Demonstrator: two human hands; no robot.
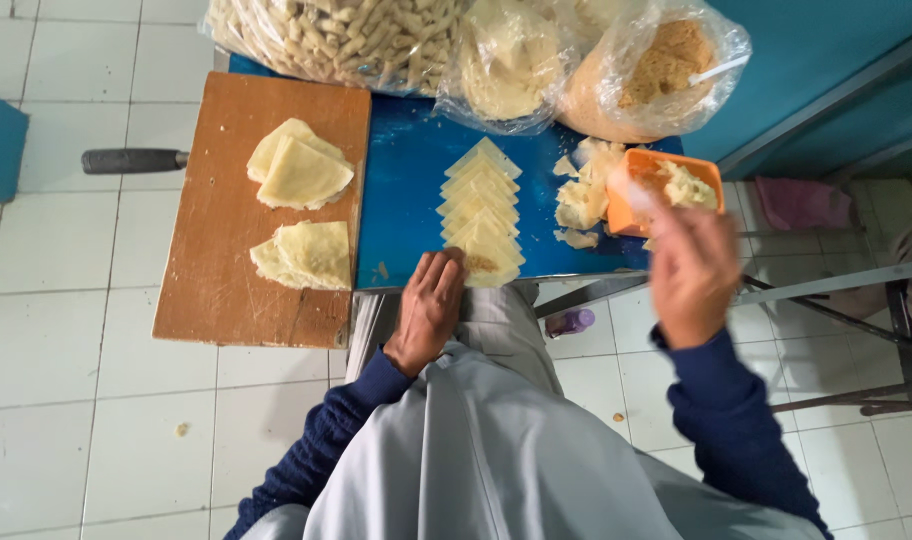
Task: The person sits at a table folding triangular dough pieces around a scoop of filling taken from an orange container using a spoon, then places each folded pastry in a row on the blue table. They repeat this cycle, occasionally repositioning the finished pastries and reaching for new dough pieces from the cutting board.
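Blue table top point(406, 190) carries a row of pale yellow dough triangles point(483, 205), overlapping, running from centre toward the near edge. Left hand point(431, 305) lies flat & open, fingers together, at the near edge w/ fingertips just touching the nearest triangle point(488, 262), which has a dab of brownish filling on it. Right hand point(691, 270) is raised & blurred beside the orange tub point(666, 190) of pale filling; looks curled, but can't tell if it grips anything. Crumbly dough scraps point(583, 195) sit btwn the row & the tub. Wooden board point(226, 270) at left holds two stacks of folded wrappers point(301, 175) point(306, 255). Clear plastic bags point(496, 50) of snacks & crumbs line the far edge. Dark handle point(134, 160) pokes out left of the board.
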